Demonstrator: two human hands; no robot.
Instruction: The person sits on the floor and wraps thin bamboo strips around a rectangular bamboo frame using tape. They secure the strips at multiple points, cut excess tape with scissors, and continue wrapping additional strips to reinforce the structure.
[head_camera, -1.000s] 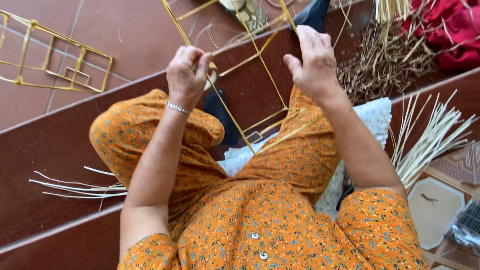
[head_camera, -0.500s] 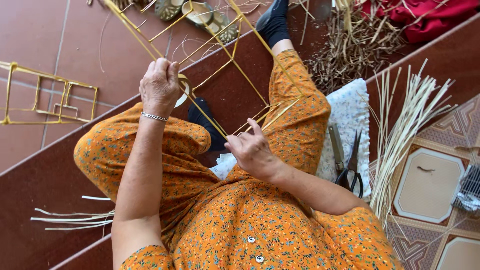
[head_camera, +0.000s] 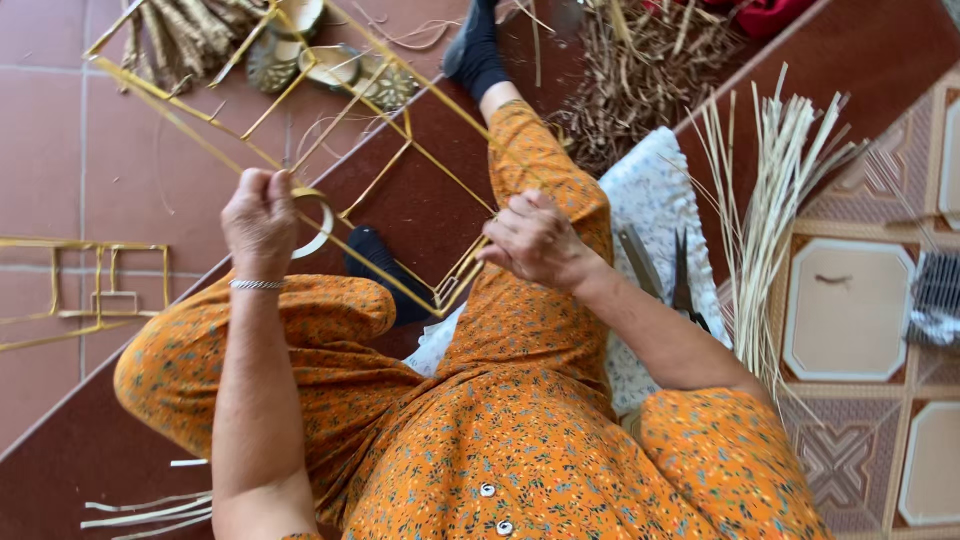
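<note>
I sit on tiled steps in an orange flowered dress. A yellow frame of thin strips (head_camera: 300, 110) stands tilted over my legs. My left hand (head_camera: 262, 218) is closed around one long bar of the frame, with a roll of tape (head_camera: 318, 222) by its fingers. My right hand (head_camera: 536, 240) rests on my right knee and pinches the frame's near corner (head_camera: 455, 285).
Scissors (head_camera: 682, 275) and a blade lie on a white patterned cushion (head_camera: 655, 200) to my right. Pale straight strips (head_camera: 775, 190) fan out beside it. A heap of dry scraps (head_camera: 640, 70) lies further off. A second yellow frame (head_camera: 90, 290) lies at my left.
My right hand has dropped from the frame's upper part to its near corner at my knee. The view has shifted, and the frame now lies further to the left.
</note>
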